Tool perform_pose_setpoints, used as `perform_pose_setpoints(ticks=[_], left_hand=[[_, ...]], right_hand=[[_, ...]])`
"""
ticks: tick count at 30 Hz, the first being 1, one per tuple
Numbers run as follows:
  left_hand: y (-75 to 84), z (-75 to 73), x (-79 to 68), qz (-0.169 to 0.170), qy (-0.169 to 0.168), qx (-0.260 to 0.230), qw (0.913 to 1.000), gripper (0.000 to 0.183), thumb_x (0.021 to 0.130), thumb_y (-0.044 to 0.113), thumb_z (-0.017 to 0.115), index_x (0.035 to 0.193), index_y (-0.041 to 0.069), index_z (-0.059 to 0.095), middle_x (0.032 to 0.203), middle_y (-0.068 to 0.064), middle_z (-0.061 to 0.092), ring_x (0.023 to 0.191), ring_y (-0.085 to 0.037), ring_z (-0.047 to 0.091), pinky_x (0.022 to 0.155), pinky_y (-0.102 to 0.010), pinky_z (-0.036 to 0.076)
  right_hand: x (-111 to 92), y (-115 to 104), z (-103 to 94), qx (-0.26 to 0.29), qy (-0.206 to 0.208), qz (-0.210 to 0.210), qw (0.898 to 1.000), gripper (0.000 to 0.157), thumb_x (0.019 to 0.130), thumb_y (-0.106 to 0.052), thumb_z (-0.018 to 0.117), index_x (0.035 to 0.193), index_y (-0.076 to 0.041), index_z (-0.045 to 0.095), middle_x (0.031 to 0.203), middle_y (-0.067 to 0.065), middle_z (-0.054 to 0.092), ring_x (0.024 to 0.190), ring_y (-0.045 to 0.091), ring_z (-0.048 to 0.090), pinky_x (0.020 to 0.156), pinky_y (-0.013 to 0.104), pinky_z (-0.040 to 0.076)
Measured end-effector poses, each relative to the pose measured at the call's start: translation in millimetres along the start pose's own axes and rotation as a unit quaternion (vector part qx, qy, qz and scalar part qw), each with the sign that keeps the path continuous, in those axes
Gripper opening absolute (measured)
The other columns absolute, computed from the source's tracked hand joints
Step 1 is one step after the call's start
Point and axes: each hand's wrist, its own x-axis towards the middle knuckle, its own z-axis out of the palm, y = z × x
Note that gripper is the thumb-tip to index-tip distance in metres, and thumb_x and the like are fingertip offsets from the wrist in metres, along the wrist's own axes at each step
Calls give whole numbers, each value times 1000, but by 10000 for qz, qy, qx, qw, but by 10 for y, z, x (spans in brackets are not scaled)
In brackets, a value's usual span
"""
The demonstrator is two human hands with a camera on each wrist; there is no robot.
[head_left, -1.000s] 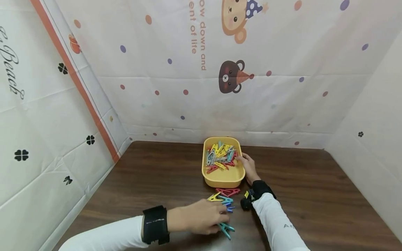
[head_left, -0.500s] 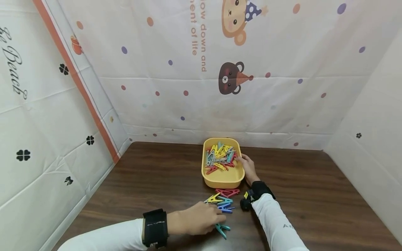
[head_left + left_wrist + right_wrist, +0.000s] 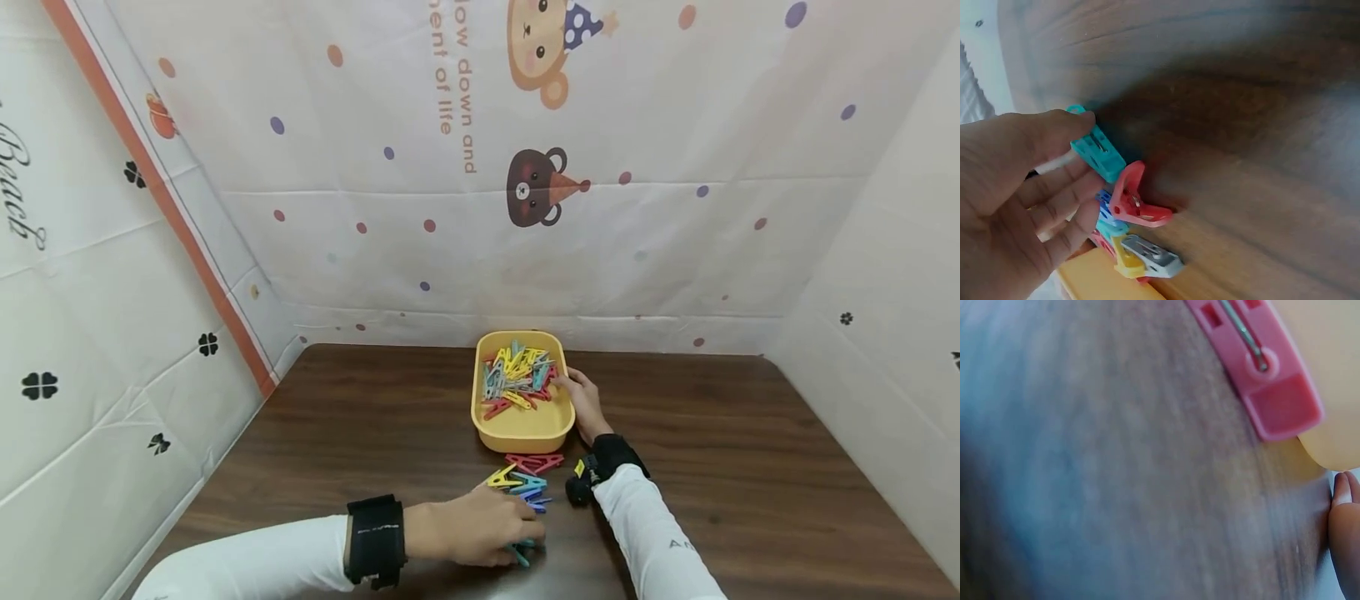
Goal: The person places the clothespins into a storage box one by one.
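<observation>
My left hand pinches a teal clothespin between thumb and fingers, low over the table. In the left wrist view a red clothespin lies right beside it, with blue, yellow and grey ones further along; in the head view the hand covers part of this row. At the back, my right hand grips the right rim of a yellow plastic bin, fingertips over the edge. Clothespins of several colours are heaped inside. Close to the right wrist camera lies a pinkish-red clothespin.
A row of loose clothespins runs from the bin's front towards the left hand, starting with red ones. The dark wooden table meets a printed white cloth wall behind, with more cloth at both sides.
The head view has shifted slightly. My left hand stays low at the near end of the row, and less of the teal clothespin shows beyond its fingers. My right hand keeps its place at the bin.
</observation>
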Motion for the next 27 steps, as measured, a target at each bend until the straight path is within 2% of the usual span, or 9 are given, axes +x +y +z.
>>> perform_pose_setpoints(ticks=[3, 7, 11, 14, 16, 20, 22, 25, 27], left_hand=[[-76, -141, 94, -35, 131, 160, 9998, 26, 96, 30, 73, 119, 23, 64, 104, 12, 69, 92, 3, 63, 68, -6, 44], [-408, -505, 281, -861, 694, 159, 9937, 24, 95, 26, 75, 116, 18, 68, 96, 6, 72, 82, -3, 66, 64, -10, 48], [-969, -905, 514, -2085, 1057, -122, 9722, 16, 96, 20, 73, 109, 12, 71, 98, -2, 74, 87, -16, 69, 72, -23, 56], [-1421, -1056, 709, -2933, 1228, -374, 9473, 11, 97, 16, 70, 104, 8, 71, 101, -8, 72, 90, -22, 69, 76, -31, 58], [-1716, -1026, 840, -3350, 1510, -595, 9281, 9, 96, 15, 70, 98, 7, 71, 99, -9, 72, 86, -22, 67, 73, -32, 58], [-1980, -894, 1040, -4138, 1479, -1379, 8876, 13, 96, 13, 67, 84, 7, 67, 86, -7, 64, 74, -18, 59, 67, -30, 51], [-1973, -826, 1123, -4407, 1175, -1577, 8758, 25, 97, 10, 64, 73, 7, 60, 73, -4, 53, 66, -16, 50, 61, -27, 44], [-1985, -643, 1260, -4616, 956, -1497, 8691, 39, 97, 8, 64, 62, 11, 47, 63, 0, 38, 60, -14, 38, 55, -26, 33], [-1973, -564, 1324, -4725, 954, -1344, 8658, 42, 97, 8, 65, 60, 12, 44, 61, 1, 39, 60, -14, 38, 54, -26, 31]], right_hand=[[-22, 20, 39, -2, -29, -47, 10000, 51, 103, -20, 52, 150, -3, 43, 145, 23, 51, 130, 32, 56, 95, 27, 56], [-45, 40, 64, -24, -47, -104, 9999, 49, 104, -19, 52, 149, -2, 45, 140, 22, 54, 123, 30, 59, 88, 24, 55], [-41, 33, 64, 34, -31, -157, 9999, 48, 103, -17, 53, 148, -1, 47, 138, 22, 55, 121, 30, 60, 84, 21, 54], [-24, 21, 51, 84, -34, -146, 9999, 50, 103, -17, 54, 149, 0, 45, 141, 24, 53, 126, 33, 57, 91, 25, 55], [-4, 16, 38, 113, -73, -93, 9999, 51, 103, -18, 53, 151, 0, 43, 144, 24, 51, 131, 35, 55, 99, 31, 55], [18, -3, 15, 183, -134, -17, 9997, 54, 104, -18, 52, 153, 0, 39, 148, 25, 47, 137, 37, 50, 112, 43, 48], [23, -8, 2, 220, -119, 7, 9997, 54, 104, -18, 52, 153, 0, 39, 149, 25, 46, 137, 37, 50, 114, 45, 46], [15, -17, -10, 215, -97, -57, 9997, 53, 105, -18, 52, 153, 1, 40, 149, 25, 47, 136, 37, 50, 112, 43, 47], [17, -10, -14, 167, -94, -130, 9997, 52, 104, -18, 52, 152, 0, 42, 148, 25, 47, 135, 37, 51, 110, 41, 48]])
